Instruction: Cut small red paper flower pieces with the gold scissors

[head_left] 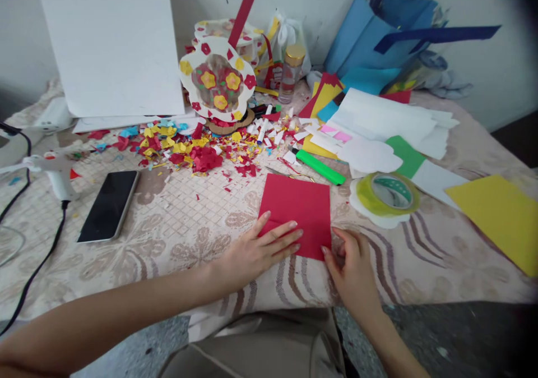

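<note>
A red paper sheet lies flat on the patterned tablecloth near the front edge. My left hand rests on its lower left part, fingers stretched out flat and pressing the paper down. My right hand sits at the sheet's lower right corner, fingers curled and pinching the paper's edge. A roll of yellow-green tape on a white cut-out lies just right of the sheet.
A black phone and a white glue gun with a black cable lie left. Red and yellow paper scraps, a flower-decorated paper craft, a green marker, coloured sheets, a white board and a blue bag fill the back.
</note>
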A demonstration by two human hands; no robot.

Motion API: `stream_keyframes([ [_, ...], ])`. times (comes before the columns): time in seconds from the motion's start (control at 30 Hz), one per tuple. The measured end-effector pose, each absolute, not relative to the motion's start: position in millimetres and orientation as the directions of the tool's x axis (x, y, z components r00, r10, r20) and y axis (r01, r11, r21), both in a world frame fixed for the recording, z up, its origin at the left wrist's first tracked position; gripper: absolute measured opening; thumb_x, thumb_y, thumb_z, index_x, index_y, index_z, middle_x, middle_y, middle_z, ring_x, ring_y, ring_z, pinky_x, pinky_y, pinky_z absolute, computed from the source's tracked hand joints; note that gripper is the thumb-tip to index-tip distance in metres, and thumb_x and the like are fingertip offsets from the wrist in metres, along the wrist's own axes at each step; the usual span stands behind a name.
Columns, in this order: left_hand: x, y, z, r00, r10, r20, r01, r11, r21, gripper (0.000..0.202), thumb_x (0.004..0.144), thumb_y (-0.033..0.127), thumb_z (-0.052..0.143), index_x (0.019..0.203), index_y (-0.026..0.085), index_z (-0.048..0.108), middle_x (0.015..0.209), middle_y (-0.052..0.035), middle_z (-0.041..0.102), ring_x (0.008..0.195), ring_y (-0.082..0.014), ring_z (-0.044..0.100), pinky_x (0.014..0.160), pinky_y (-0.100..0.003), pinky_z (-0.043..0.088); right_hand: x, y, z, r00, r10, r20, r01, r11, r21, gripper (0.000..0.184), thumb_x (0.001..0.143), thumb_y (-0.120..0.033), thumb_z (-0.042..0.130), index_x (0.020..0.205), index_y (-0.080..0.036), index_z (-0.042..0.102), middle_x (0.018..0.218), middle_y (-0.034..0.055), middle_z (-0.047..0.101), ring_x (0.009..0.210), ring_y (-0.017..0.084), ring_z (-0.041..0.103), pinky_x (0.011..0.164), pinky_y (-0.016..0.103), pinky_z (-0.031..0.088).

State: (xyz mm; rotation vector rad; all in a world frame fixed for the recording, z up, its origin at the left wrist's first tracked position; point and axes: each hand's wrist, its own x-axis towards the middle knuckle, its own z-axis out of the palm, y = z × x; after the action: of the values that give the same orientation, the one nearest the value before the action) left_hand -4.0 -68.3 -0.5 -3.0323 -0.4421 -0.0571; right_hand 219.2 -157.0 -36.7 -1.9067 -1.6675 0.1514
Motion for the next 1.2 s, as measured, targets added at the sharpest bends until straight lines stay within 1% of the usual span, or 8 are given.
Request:
stream_keyframes([
  [0.1, -14.0, -73.9, -3.0, 0.957, 0.289, 0.033, 0.291, -0.949, -0.122, 0.054, 0.083, 0.012, 0.05, 0.133, 0.032, 0.044, 0.148, 0.0043, 0.033, 0.142, -0.0165, 0.011, 0.114, -0.048, 0.026, 219.2, -157.2, -36.3, 0.198, 0.937, 0.286, 0.871, -0.034, -0.49, 0.033, 0.088, -0.028, 0.047, 0.119, -0.017, 0.045, 0.103, 0.0124, 0.049, 0.093, 0.026, 0.05, 0.076, 0.042, 0.046],
  [0.3, -46.7, -81.9, -2.9, 0.922, 0.387, 0.009, 0.384, -0.912, -0.147, 0.054, 0.086, 0.015, 0.044, 0.138, 0.025, 0.038, 0.15, -0.0021, 0.03, 0.142, -0.0227, 0.016, 0.112, -0.058, 0.021, 219.2, -158.0, -35.8, 0.192, 0.936, 0.295, 0.871, -0.025, -0.49, 0.032, 0.088, -0.029, 0.046, 0.119, -0.019, 0.045, 0.104, 0.0118, 0.049, 0.093, 0.026, 0.051, 0.077, 0.042, 0.045],
  [0.63, -57.0, -91.2, -8.7, 0.876, 0.481, 0.038, 0.479, -0.858, -0.186, 0.052, 0.086, 0.017, 0.04, 0.138, 0.017, 0.039, 0.149, -0.0076, 0.031, 0.138, -0.0261, 0.026, 0.111, -0.055, 0.024, 220.4, -160.0, -34.7, 0.191, 0.929, 0.316, 0.867, -0.009, -0.499, 0.03, 0.088, -0.024, 0.048, 0.116, -0.017, 0.05, 0.104, 0.0125, 0.05, 0.096, 0.026, 0.053, 0.078, 0.044, 0.048],
  [0.73, -57.7, -90.2, -7.8, 0.882, 0.469, 0.036, 0.468, -0.868, -0.165, 0.053, 0.084, 0.017, 0.043, 0.137, 0.019, 0.04, 0.148, -0.0071, 0.034, 0.138, -0.0259, 0.027, 0.111, -0.054, 0.023, 214.2, -164.3, -25.3, 0.168, 0.875, 0.455, 0.878, 0.077, -0.473, 0.026, 0.086, -0.017, 0.048, 0.111, -0.021, 0.056, 0.105, 0.0108, 0.053, 0.099, 0.025, 0.055, 0.084, 0.044, 0.048],
  [0.8, -56.7, -89.6, -7.8, 0.89, 0.455, 0.029, 0.453, -0.875, -0.169, 0.052, 0.084, 0.018, 0.043, 0.136, 0.018, 0.042, 0.147, -0.0083, 0.036, 0.137, -0.0261, 0.028, 0.111, -0.055, 0.024, 201.5, -165.1, -17.8, 0.025, 0.865, 0.501, 0.878, 0.22, -0.424, 0.032, 0.086, -0.013, 0.049, 0.116, -0.022, 0.056, 0.109, 0.0102, 0.057, 0.107, 0.025, 0.054, 0.09, 0.044, 0.046],
  [0.9, -55.0, -89.7, -9.9, 0.896, 0.444, 0.016, 0.44, -0.879, -0.184, 0.05, 0.085, 0.02, 0.044, 0.135, 0.014, 0.044, 0.146, -0.0107, 0.036, 0.136, -0.0274, 0.03, 0.111, -0.055, 0.025, 171.9, -160.8, -13.1, -0.356, 0.874, 0.329, 0.828, 0.459, -0.322, 0.043, 0.089, -0.022, 0.047, 0.132, -0.016, 0.046, 0.13, 0.0107, 0.054, 0.129, 0.027, 0.038, 0.104, 0.05, 0.036],
  [0.97, -55.0, -90.0, -12.3, 0.896, 0.445, 0.016, 0.44, -0.879, -0.186, 0.049, 0.085, 0.021, 0.043, 0.134, 0.012, 0.044, 0.147, -0.0117, 0.036, 0.136, -0.0278, 0.03, 0.11, -0.055, 0.025, 153.8, -157.0, -16.1, -0.458, 0.86, 0.226, 0.824, 0.506, -0.254, 0.052, 0.091, -0.031, 0.045, 0.139, -0.014, 0.037, 0.14, 0.0095, 0.045, 0.135, 0.027, 0.03, 0.109, 0.054, 0.028],
  [1.2, -60.7, -87.3, -13.7, 0.896, 0.443, 0.028, 0.443, -0.889, -0.114, 0.052, 0.088, 0.017, 0.037, 0.14, 0.012, 0.034, 0.149, -0.0098, 0.03, 0.138, -0.0255, 0.027, 0.111, -0.048, 0.025, 175.2, -176.4, -28.9, -0.425, 0.902, 0.074, 0.897, 0.43, -0.098, 0.067, 0.091, -0.043, 0.042, 0.144, -0.006, 0.025, 0.15, 0.0141, 0.027, 0.138, 0.028, 0.024, 0.107, 0.055, 0.026],
])
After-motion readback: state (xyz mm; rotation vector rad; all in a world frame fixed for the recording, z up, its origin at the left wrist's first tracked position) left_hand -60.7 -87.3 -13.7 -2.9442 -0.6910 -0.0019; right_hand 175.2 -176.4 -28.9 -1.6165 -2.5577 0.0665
